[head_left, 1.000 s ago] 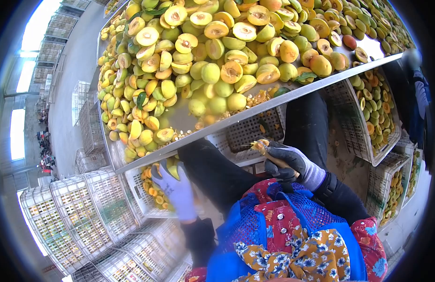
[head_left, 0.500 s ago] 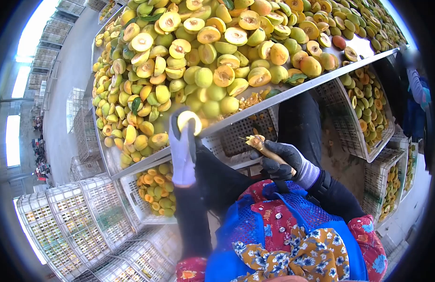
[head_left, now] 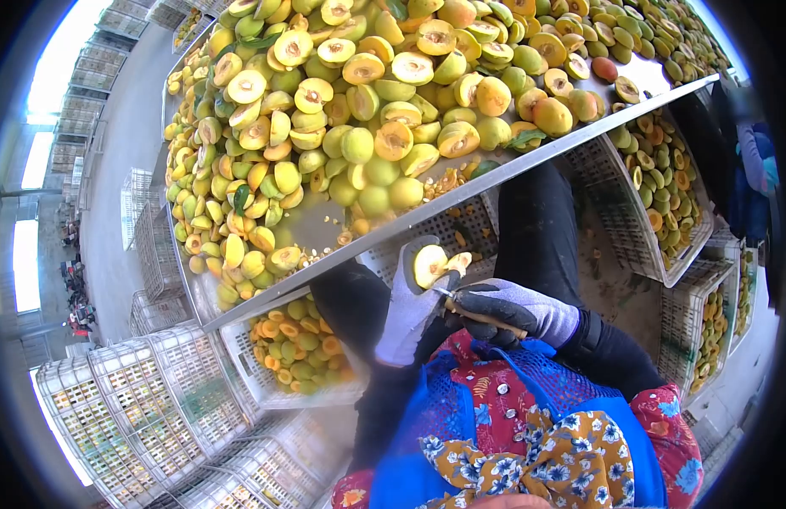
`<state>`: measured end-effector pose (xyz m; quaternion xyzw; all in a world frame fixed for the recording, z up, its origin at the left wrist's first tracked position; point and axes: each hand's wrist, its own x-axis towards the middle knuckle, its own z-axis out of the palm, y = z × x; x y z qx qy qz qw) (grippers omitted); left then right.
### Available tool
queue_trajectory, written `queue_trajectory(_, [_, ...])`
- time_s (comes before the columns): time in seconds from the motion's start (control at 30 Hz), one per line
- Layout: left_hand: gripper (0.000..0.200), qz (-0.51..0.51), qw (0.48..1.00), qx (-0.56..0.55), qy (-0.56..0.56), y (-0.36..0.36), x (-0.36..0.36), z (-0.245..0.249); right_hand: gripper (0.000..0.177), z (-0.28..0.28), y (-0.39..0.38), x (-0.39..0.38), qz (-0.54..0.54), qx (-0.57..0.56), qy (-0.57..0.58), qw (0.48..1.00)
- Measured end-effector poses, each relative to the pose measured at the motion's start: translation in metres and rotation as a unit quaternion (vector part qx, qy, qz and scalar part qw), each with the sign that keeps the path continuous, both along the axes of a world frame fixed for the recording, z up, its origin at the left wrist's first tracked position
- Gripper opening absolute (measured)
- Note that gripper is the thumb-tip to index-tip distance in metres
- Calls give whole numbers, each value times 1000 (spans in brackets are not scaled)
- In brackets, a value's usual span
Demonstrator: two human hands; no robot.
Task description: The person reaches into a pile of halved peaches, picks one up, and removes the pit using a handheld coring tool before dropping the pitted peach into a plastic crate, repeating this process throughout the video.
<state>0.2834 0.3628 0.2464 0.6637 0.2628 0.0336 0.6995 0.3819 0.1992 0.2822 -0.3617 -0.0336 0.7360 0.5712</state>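
Observation:
My left hand (head_left: 406, 301), in a grey-lilac glove with dark palm, is closed around a yellow peach half (head_left: 429, 265), cut face up. My right hand (head_left: 516, 307), gloved alike, grips a slim wooden-handled pitting tool (head_left: 493, 321). Its tip meets the left fingers, right by the fruit. A bit of pale orange flesh (head_left: 459, 262) shows beside the peach half. Both hands are close together over my lap, just below the metal table edge (head_left: 461, 185). Beyond that edge lies a large heap of green-yellow peaches (head_left: 359, 144), many cut in half.
Under the table, a white crate (head_left: 240, 339) of peach halves stands at left and another crate (head_left: 665, 270) at right. A perforated crate (head_left: 444, 242) sits between my knees. Stacked crates (head_left: 138, 390) fill the lower left. Another person's sleeve (head_left: 754, 161) shows at far right.
My left hand has come down from the heap to my right hand, bringing the peach half. The tool tip, earlier apart from it, is now at the fruit.

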Motion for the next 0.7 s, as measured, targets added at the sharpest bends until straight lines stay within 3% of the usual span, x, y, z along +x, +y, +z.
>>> queue_trajectory(0.07, [59,16,997,-59,-40,4,-12,-11,35,1,-2,-8,12,-50,-41,998])
queue_trajectory(0.1, [61,10,998,-31,-47,6,-14,-17,33,-2,-2,-11,-2,40,-181,983])
queue_trajectory(0.17, [66,-5,998,28,-57,11,-19,-27,32,-2,-1,-15,-6,16,-173,985])
queue_trajectory(0.2, [67,40,998,-18,-48,11,-22,-33,31,-6,0,-17,-10,-1,-242,970])
queue_trajectory(0.3, [65,14,969,246,11,13,-14,-14,30,-21,4,-22,-31,-29,-400,916])
queue_trajectory(0.37, [61,2,974,228,-17,14,-12,-11,30,-25,5,-25,-51,-17,-448,893])
queue_trajectory(0.47, [59,-23,960,275,-39,17,-8,-4,32,-13,9,-19,-32,-52,-330,942])
queue_trajectory(0.5, [58,-22,947,319,-37,17,-8,-12,33,1,11,-10,-19,-110,-187,976])
queue_trajectory(0.53, [58,-21,932,361,-35,16,-10,-16,35,-5,9,-5,-81,-94,-141,982])
queue_trajectory(0.6, [56,-30,948,315,-25,15,-12,-8,38,-22,4,1,-177,-56,-108,977])
queue_trajectory(0.67, [49,-21,970,241,-28,16,-11,-4,37,-21,3,9,-128,-78,-185,971])
queue_trajectory(0.7, [40,30,998,20,55,15,-14,-2,35,-21,3,10,-85,-120,-242,959])
